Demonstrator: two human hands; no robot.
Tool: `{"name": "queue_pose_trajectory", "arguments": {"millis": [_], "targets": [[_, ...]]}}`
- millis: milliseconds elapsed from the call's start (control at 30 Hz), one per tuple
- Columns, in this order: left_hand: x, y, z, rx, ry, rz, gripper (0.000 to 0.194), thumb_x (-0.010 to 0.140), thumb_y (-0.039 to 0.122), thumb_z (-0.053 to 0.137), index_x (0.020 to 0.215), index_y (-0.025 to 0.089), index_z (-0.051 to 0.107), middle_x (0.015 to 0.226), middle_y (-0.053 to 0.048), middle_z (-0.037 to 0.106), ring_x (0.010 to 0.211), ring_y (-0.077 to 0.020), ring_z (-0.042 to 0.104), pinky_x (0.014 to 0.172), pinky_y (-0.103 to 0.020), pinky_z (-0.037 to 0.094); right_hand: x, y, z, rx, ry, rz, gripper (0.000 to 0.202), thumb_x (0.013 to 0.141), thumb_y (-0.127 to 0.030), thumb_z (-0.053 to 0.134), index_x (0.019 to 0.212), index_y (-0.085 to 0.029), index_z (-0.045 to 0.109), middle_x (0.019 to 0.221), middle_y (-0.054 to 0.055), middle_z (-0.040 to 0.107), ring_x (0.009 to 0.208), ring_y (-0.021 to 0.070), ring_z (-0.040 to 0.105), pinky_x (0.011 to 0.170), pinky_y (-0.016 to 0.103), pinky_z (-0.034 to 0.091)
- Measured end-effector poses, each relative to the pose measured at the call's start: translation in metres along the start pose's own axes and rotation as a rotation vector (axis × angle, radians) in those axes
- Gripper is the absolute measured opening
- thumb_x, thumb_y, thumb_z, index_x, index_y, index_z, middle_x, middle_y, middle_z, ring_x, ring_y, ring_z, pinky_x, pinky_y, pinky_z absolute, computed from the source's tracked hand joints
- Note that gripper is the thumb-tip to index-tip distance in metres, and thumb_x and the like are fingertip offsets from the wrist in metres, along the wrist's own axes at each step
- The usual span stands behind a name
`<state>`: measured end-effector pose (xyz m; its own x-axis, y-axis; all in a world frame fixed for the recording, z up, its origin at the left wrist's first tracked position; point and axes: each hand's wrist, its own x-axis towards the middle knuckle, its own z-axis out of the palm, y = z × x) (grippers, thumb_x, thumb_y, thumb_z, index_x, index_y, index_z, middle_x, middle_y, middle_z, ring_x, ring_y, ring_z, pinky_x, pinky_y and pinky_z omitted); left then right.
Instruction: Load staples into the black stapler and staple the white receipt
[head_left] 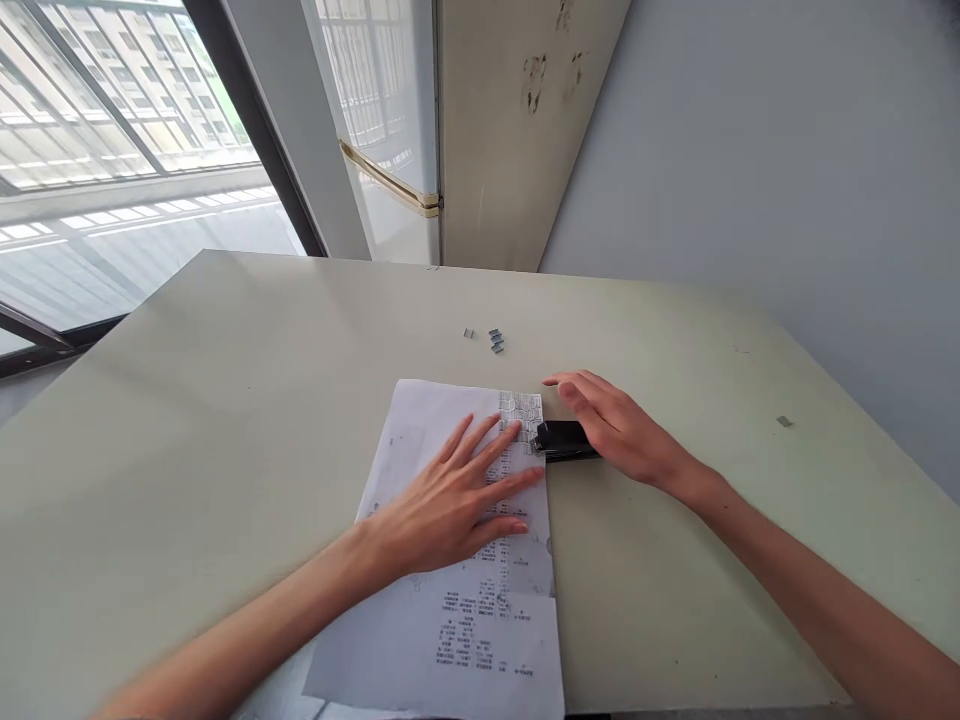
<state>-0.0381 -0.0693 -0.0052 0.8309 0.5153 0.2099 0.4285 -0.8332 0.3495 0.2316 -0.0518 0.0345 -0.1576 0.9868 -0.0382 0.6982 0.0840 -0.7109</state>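
White rectangular printed paper (427, 620) lies on the pale worktop (187, 450) under the left hand (454, 500), fingers spread flat; the right hand (626, 430), fingers extended, partly covers the black oblong stapler (564, 438) at the paper's right edge.

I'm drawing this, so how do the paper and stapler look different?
The paper is white with dark print; the stapler is black. The paper is big and flat; the stapler is smaller and thicker. The left hand lies spread over the paper; the right hand covers part of the stapler. Both are on the table.
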Motion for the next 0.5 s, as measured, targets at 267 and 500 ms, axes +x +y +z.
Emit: {"name": "queue_pose_trajectory", "arguments": {"millis": [267,500], "targets": [[0.002,0.013,0.019,-0.004,0.078,-0.098,0.051,0.11,0.05,0.047,0.156,0.029,0.05,0.176,-0.01,0.022,0.163,-0.0347,0.012,0.132,-0.063,0.019,0.006,-0.008,0.01,-0.1,-0.086,0.055,0.05,0.108,-0.065,0.034,0.131,-0.036,0.067,0.145,0.003,0.067,0.137,0.0291,0.059,0.115,0.047,0.047],[0.003,0.017,0.028,-0.025,0.108,-0.13,0.053,0.109,0.051,0.049,0.156,0.028,0.049,0.177,-0.011,0.02,0.164,-0.0353,0.01,0.133,-0.062,0.018,0.006,-0.007,0.015,-0.122,-0.055,0.044,0.045,0.11,-0.057,0.034,0.134,-0.036,0.066,0.151,0.001,0.063,0.144,0.0297,0.054,0.122,0.05,0.041]]}}
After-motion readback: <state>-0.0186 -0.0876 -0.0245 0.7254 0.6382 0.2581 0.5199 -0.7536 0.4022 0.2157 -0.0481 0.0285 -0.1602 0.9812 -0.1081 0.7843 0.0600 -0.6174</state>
